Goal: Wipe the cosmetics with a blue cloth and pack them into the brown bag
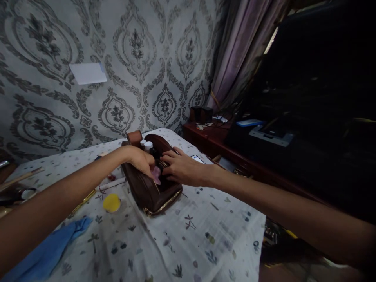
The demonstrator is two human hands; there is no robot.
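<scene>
Head view: brown zip bag [136, 187] on the worktop [199, 235], near the middle of the view, opening unzipped and facing up; gold zipper pull [147, 212] at the near lower corner. Left hand [140, 160] over the left rim of the opening; fingers drawn together with the thumb, in hold of a pale pink item [156, 175] within the opening, hidden in part. Right hand [186, 168] at the right side of the opening; fingers bent and slightly parted, tips reaching over the rim; impossible to tell whether closed on anything. Behind the left hand, at the far end of the bag: two white caps [148, 145] side by side, the nearer on a dark bottle. Just beyond: brown cylindrical object [134, 138].

Right of the bag, partly behind the right hand: phone [197, 159] with lit screen. Left of the bag: yellow round lid [111, 203], slim white tube [113, 184] and gold tube [84, 201]. At lower left, partly under the left forearm: blue cloth [49, 250]. Under the bag: white cloth with plant print [217, 211].
</scene>
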